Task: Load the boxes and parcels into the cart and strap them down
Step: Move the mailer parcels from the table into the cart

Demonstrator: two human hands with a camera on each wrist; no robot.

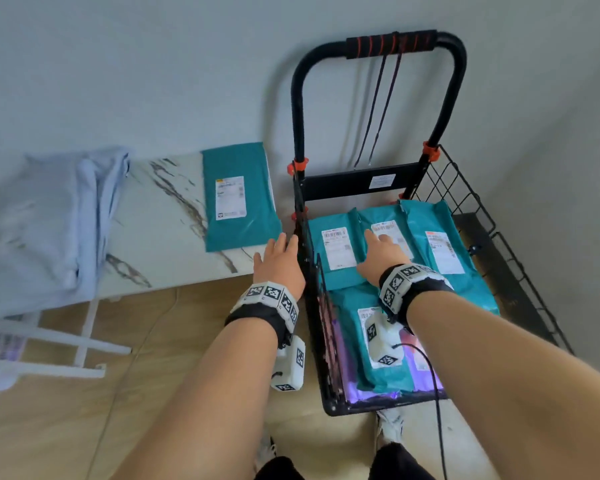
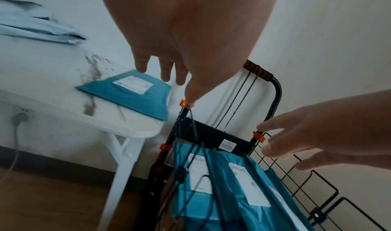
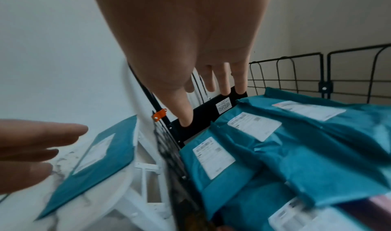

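Observation:
A black cart (image 1: 373, 183) with wire sides stands against the wall, holding several teal parcels (image 1: 333, 247) with white labels. One more teal parcel (image 1: 238, 199) (image 2: 131, 94) (image 3: 99, 161) lies on the marble-topped table (image 1: 160, 220) to the cart's left. My left hand (image 1: 279, 258) hovers empty with straight fingers over the table's right edge, just short of that parcel. My right hand (image 1: 378, 251) (image 3: 209, 84) is spread, fingers straight, above the parcels in the cart and holds nothing. Two dark straps (image 1: 378, 109) hang from the cart's padded handle (image 1: 392, 43).
A pale blue cloth (image 1: 49, 223) lies folded on the table's left part. The cart's right wire side (image 1: 471, 209) is folded outward near the wall. Wooden floor lies below the table, with my shoes (image 1: 390, 427) at the cart's near end.

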